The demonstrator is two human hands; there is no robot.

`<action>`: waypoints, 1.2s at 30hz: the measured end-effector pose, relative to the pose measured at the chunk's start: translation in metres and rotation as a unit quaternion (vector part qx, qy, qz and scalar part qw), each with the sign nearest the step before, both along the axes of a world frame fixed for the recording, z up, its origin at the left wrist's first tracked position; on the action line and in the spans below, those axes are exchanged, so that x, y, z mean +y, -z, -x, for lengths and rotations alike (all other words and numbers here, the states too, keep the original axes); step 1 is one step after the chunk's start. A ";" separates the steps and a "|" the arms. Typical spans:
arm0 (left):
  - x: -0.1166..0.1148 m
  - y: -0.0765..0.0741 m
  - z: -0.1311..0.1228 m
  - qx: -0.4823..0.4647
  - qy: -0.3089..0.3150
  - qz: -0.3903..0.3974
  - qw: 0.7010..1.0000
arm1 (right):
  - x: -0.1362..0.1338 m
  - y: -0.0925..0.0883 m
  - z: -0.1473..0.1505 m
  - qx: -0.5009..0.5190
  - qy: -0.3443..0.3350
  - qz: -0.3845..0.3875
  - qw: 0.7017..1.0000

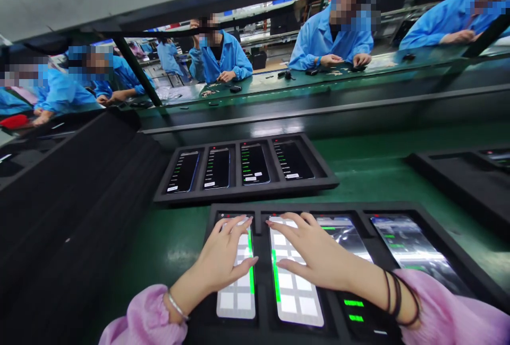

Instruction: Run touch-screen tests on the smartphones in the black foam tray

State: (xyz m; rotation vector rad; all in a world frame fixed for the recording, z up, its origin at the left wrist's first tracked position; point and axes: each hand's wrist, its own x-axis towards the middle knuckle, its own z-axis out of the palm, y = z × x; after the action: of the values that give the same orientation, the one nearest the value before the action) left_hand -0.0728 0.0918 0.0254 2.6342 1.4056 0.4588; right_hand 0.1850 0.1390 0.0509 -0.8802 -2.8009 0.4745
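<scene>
My left hand (pixel 223 260) lies flat with fingers spread on the lit screen of the leftmost phone (pixel 238 297) in the near black foam tray (pixel 350 208). Beside it, my right hand (pixel 314 252) rests open on the second phone (pixel 295 292), fingers stretched over its white grid squares. Both screens show white tiles and a green bar. Two more phones (pixel 414 249) sit in the slots to the right, their screens reflecting light. Neither hand holds anything.
A second tray (pixel 247 191) farther back carries several phones with dark screens and green text. Stacked black foam trays (pixel 67 201) rise at the left. Another tray (pixel 466 180) lies at the right. Across the green belt, several people in blue coats work.
</scene>
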 end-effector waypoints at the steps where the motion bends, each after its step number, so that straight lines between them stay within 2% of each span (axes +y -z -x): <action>1: 0.002 0.001 -0.001 -0.002 -0.005 0.001 1.000 | 0.002 0.001 0.001 0.002 0.003 -0.004 1.000; 7: 0.006 0.000 0.001 -0.009 -0.026 -0.001 1.000 | 0.006 0.001 0.000 0.012 0.019 -0.029 0.999; 17: -0.017 -0.003 0.030 0.010 -0.078 -0.020 0.997 | -0.002 0.004 -0.038 0.005 0.056 -0.075 0.996; 22: -0.023 -0.003 0.037 0.017 -0.091 -0.034 0.995 | -0.009 0.006 -0.048 0.007 0.068 -0.096 0.993; 31: -0.024 -0.003 0.038 0.040 -0.085 -0.045 0.995 | -0.020 0.007 -0.050 0.012 0.067 -0.090 0.994; 36: -0.049 -0.004 0.040 0.073 -0.057 -0.050 0.994 | -0.036 0.004 -0.057 0.009 0.040 -0.079 0.996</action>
State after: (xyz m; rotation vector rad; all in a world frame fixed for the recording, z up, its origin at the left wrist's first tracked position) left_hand -0.1125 0.0432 0.0298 2.7272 1.6234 0.3632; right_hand 0.2415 0.1031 0.0470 -0.9433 -2.7302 0.2446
